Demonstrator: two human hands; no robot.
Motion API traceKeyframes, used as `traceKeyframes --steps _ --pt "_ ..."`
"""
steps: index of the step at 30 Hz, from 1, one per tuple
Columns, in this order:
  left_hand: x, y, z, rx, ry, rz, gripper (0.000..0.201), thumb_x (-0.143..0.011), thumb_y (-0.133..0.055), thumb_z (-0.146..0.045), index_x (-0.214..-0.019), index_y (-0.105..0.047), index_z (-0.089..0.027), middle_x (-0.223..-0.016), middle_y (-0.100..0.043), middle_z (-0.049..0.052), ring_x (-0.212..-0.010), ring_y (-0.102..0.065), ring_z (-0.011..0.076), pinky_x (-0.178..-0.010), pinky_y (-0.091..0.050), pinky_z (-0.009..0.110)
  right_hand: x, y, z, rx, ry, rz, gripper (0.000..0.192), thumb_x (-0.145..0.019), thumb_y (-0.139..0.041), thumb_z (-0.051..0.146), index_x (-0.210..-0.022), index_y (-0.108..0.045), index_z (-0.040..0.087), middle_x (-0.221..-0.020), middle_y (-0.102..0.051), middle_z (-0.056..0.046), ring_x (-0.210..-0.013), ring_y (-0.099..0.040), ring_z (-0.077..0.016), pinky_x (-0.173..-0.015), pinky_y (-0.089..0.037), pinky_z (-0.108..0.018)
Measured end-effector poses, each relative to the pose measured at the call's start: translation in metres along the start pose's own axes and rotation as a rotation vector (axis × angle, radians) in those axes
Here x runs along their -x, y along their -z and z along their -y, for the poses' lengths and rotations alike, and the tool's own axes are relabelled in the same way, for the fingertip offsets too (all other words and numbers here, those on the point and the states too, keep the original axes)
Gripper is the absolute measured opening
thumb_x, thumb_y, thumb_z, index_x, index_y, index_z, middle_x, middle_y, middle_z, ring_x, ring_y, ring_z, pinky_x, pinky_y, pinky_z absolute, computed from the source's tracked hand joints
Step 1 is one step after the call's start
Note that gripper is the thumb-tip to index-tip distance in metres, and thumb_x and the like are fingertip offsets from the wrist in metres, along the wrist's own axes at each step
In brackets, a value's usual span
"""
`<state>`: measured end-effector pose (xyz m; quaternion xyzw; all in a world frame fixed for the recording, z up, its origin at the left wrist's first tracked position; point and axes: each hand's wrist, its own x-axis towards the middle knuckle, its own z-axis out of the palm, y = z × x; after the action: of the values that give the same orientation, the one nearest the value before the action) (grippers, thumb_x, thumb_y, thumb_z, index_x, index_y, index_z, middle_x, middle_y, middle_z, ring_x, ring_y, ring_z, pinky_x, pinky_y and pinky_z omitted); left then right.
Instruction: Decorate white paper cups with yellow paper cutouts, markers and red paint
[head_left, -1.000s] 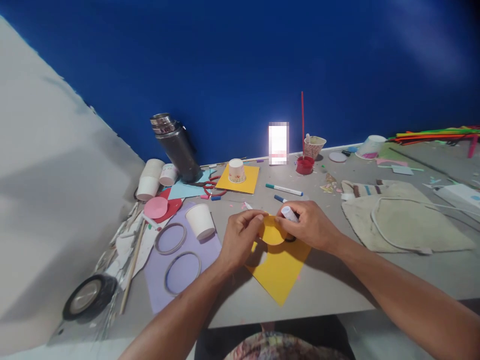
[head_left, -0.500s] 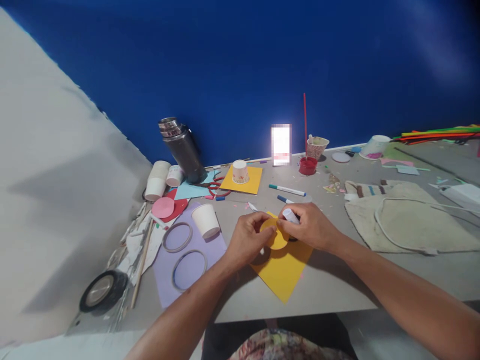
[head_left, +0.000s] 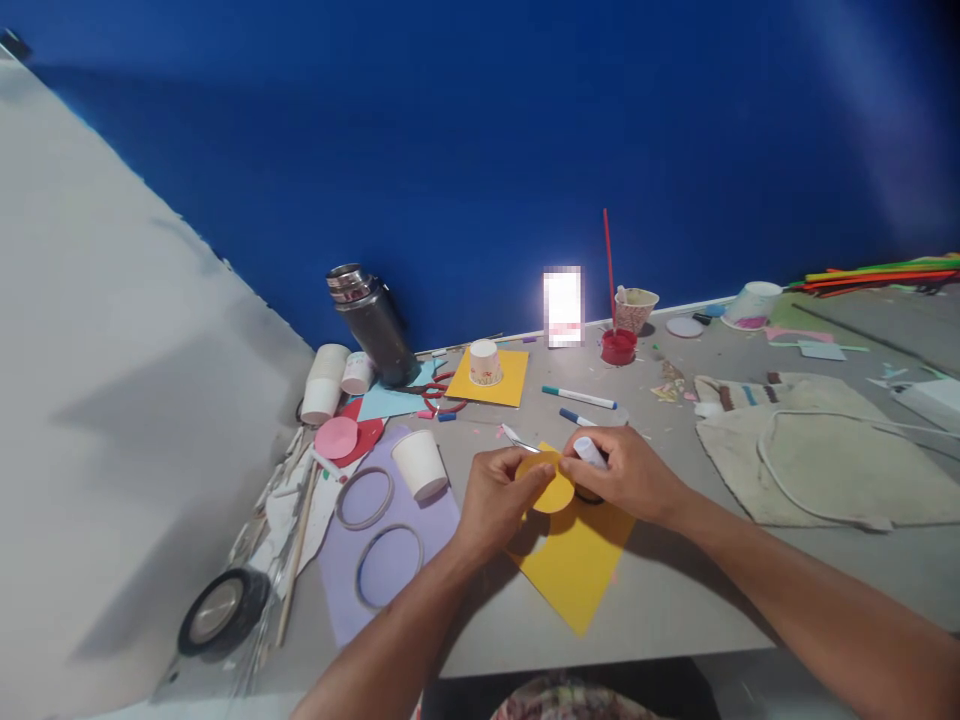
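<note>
A yellow paper circle (head_left: 551,488) is pinched at its left side between the thumb and fingers of my left hand (head_left: 499,490). My right hand (head_left: 634,475) is closed round a thick white tube (head_left: 589,453), its pale end pointing up and left. The right thumb and fingertip also touch the circle's right edge. Beneath both hands lies a yellow paper sheet (head_left: 581,580), set cornerwise. A dark ring-like shape shows under the right hand, partly hidden. Just behind my left hand is a white pen (head_left: 517,438).
Purple paper (head_left: 334,590) with two rings and a paper cup (head_left: 420,465) lies left. Behind are a dark flask (head_left: 375,335), red-handled scissors (head_left: 442,393), a small cup (head_left: 484,362) and markers (head_left: 579,397). A cloth (head_left: 817,470) with a white cable lies right.
The whole view has shifted slightly, so things sit lower and a little right in the picture. The circle is turned slightly in my fingers; both hands keep their hold.
</note>
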<state>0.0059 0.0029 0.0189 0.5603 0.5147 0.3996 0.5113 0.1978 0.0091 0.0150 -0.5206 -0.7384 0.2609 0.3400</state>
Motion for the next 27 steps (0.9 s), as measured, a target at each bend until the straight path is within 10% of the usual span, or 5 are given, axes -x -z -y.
traceKeyframes --steps 6,9,14,19,27 --pt "0.000 0.001 0.001 -0.131 -0.228 -0.080 0.039 -0.074 -0.080 -0.020 -0.113 -0.080 -0.026 -0.122 -0.078 0.010 -0.113 -0.070 0.0281 -0.089 -0.056 0.040 0.005 -0.013 -0.016 0.328 0.369 -0.327 0.015 -0.090 -0.061 0.020 -0.076 -0.068 0.020 -0.067 -0.070 -0.003 -0.063 -0.063 -0.0174 -0.061 -0.036 -0.030" --pt "-0.004 0.004 0.013 -0.277 -0.519 -0.151 0.023 -0.085 -0.074 -0.021 -0.107 -0.079 -0.026 -0.116 -0.080 0.010 -0.113 -0.072 0.0262 -0.098 -0.056 0.045 0.007 -0.014 -0.016 0.416 0.538 -0.397 0.013 -0.088 -0.062 0.012 -0.078 -0.068 0.019 -0.065 -0.067 -0.003 -0.062 -0.062 -0.0175 -0.061 -0.034 -0.031" --pt "-0.007 0.013 0.024 -0.569 -0.908 -0.180 0.016 -0.095 -0.067 -0.016 -0.094 -0.079 -0.026 -0.095 -0.083 0.005 -0.109 -0.075 0.0258 -0.101 -0.054 0.047 0.007 -0.014 -0.015 0.450 0.591 -0.370 0.012 -0.088 -0.063 0.010 -0.084 -0.070 0.019 -0.068 -0.069 -0.002 -0.064 -0.061 -0.0175 -0.061 -0.034 -0.032" --pt "-0.005 0.011 0.018 -0.697 -1.019 -0.258 0.038 -0.093 -0.074 -0.031 -0.130 -0.068 -0.024 -0.134 -0.073 0.014 -0.130 -0.065 0.0304 -0.107 -0.053 0.050 0.006 -0.007 -0.016 0.490 0.636 -0.464 0.013 -0.088 -0.063 0.010 -0.084 -0.070 0.020 -0.068 -0.068 -0.003 -0.065 -0.060 -0.0182 -0.062 -0.036 -0.034" --pt "-0.001 0.014 0.011 -0.783 -1.134 -0.237 0.018 -0.091 -0.067 -0.013 -0.098 -0.074 -0.028 -0.090 -0.081 0.002 -0.102 -0.073 0.0243 -0.102 -0.047 0.046 0.009 -0.011 -0.013 0.504 0.643 -0.401 0.015 -0.089 -0.060 0.011 -0.085 -0.071 0.020 -0.068 -0.066 -0.004 -0.065 -0.058 -0.0178 -0.062 -0.034 -0.034"
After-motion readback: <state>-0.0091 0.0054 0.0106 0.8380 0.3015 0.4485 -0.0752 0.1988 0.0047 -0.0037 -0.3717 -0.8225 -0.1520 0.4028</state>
